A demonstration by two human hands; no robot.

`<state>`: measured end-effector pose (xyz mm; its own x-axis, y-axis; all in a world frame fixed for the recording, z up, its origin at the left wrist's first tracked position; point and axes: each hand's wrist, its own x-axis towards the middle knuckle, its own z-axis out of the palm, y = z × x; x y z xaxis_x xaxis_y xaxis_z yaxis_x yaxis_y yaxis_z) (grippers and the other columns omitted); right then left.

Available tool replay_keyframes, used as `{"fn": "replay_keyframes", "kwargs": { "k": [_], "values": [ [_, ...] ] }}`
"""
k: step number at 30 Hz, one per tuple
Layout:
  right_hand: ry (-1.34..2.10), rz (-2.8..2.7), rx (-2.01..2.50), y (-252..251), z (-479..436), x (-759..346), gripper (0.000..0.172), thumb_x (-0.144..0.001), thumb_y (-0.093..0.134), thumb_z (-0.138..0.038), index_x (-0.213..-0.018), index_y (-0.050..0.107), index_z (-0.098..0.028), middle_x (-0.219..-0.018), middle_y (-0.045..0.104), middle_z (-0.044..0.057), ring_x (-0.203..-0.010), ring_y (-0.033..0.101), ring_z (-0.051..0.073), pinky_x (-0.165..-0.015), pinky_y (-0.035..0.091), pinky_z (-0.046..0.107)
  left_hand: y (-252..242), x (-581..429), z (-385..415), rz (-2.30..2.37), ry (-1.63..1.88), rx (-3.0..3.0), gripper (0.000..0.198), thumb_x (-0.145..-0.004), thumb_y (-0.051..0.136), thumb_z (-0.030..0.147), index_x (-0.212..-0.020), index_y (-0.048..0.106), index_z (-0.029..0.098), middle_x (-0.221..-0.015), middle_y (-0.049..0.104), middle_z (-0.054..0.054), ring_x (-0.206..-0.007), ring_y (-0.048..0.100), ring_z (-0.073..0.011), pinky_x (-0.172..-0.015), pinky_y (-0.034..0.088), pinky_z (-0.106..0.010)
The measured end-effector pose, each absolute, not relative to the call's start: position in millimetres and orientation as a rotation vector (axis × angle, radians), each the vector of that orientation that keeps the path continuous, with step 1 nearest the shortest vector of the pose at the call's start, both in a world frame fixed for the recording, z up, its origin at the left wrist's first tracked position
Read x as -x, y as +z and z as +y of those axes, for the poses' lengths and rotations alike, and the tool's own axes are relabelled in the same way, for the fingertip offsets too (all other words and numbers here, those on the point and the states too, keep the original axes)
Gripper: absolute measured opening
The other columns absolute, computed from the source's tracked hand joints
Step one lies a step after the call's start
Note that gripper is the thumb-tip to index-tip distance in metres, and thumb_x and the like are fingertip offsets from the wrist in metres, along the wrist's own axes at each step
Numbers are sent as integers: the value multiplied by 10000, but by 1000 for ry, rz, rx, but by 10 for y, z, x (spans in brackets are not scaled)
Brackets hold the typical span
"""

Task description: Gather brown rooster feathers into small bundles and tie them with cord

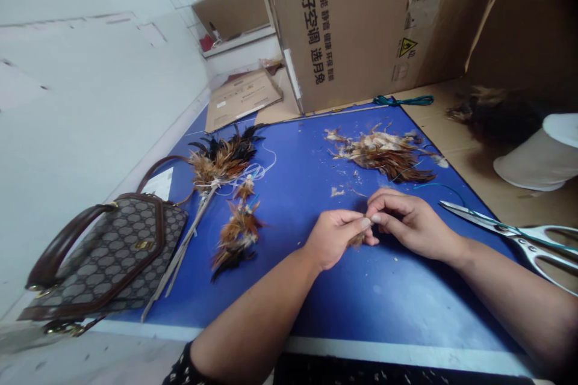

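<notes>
My left hand [335, 236] and my right hand [409, 221] meet over the blue table top [316, 192], fingertips touching. Between them they pinch a small tuft of brown feathers [356, 240], mostly hidden by the fingers. Beyond the hands lies a loose pile of brown and pale feathers [383, 153]. To the left lie a short string of bound feather tufts [238, 230] and a feather duster head on thin sticks [219, 159] with white thread.
A patterned handbag with brown handles [112, 252] sits at the left edge. Large scissors [519, 234] lie at the right near a white spool [542, 153]. A big cardboard box [361, 18] stands behind, with teal string [401, 100] at its foot.
</notes>
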<state>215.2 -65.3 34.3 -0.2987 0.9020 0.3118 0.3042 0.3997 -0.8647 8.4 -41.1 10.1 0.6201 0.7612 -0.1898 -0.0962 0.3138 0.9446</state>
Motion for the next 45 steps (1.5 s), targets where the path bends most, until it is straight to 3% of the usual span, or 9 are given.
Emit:
{"fn": "replay_keyframes", "kwargs": {
  "k": [6,9,13,21,30,39,42,45],
  "values": [
    [816,-1778,1080,289,-659,-2105,222,-1022,610,-340,-904,741,-206,-919,701,73,-804,675,185,-741,582,317,140,-88,-425,756,661,-1167,407,-887,758,492,-746,710,113,-692,686,-56,-700,694,-158,-740,536,-305],
    [749,-1708,1092,259,-674,-2086,164,-1011,640,-322,-1036,772,-229,-980,729,73,-831,699,187,-778,599,331,161,-95,-418,762,723,-1150,403,-871,776,503,-796,723,111,-691,673,-43,-720,712,-167,-738,549,-303],
    [630,-1740,1044,245,-684,-2078,244,-1013,633,-246,-1208,779,-260,-1034,751,77,-889,720,189,-842,610,345,147,-104,-416,783,780,-1152,414,-883,766,513,-917,750,101,-678,670,-33,-669,689,-153,-732,565,-319],
    [590,-1840,945,205,-661,-2088,330,-1022,600,-201,-1301,759,-279,-1048,768,77,-940,727,193,-842,615,336,94,-130,-413,796,862,-1133,360,-900,757,462,-810,729,114,-697,683,-40,-692,690,-150,-780,571,-323],
    [661,-1797,1023,258,-684,-2082,254,-1001,663,-323,-1214,786,-255,-1039,790,85,-958,750,224,-858,623,363,123,-121,-427,868,846,-1224,347,-914,726,466,-872,757,123,-730,708,-60,-656,632,-136,-674,522,-281],
    [934,-1666,1092,338,-723,-2050,243,-996,667,-413,-943,771,-200,-860,763,55,-714,704,159,-695,604,285,262,-113,-465,830,863,-1484,345,-937,686,422,-736,723,144,-738,694,-63,-676,634,-149,-677,532,-284],
    [903,-1645,1100,319,-738,-2044,220,-1009,654,-376,-1010,773,-190,-873,764,54,-703,695,146,-689,595,276,246,-111,-475,833,844,-1431,361,-936,689,437,-737,719,137,-730,685,-55,-657,617,-139,-662,520,-273],
    [692,-1682,1047,283,-741,-2019,238,-1014,644,-287,-1203,765,-210,-996,774,82,-887,720,187,-831,603,340,170,-110,-460,840,827,-1302,371,-939,697,451,-768,724,124,-710,689,-52,-608,552,-111,-639,473,-258]
  ]
}}
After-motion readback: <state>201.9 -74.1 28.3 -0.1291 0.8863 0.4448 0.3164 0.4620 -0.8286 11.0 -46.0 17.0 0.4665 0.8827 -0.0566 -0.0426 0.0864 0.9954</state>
